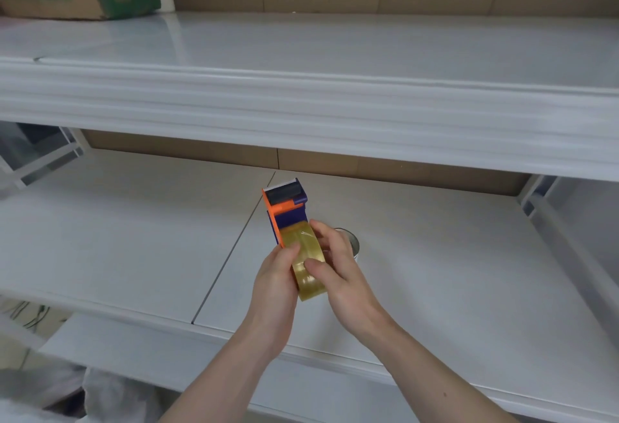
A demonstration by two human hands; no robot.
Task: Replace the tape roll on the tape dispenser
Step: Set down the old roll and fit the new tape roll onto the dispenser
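Gripping tape roll (306,262) on dispenser (286,210), both hands' (276,275) (338,272) grip clenched, half-hiding another roll (351,243).

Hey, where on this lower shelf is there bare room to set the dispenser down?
Bare white lower shelf lies left of the dark panel seam, out to the left frame. More bare shelf runs right of the small round tin, toward the right upright. It is crowded only mid-shelf, where both hands hold the orange-and-purple tape dispenser and yellowish tape roll.

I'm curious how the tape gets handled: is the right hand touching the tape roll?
Touching. The head view shows the right hand with its thumb pressed on the tape roll.
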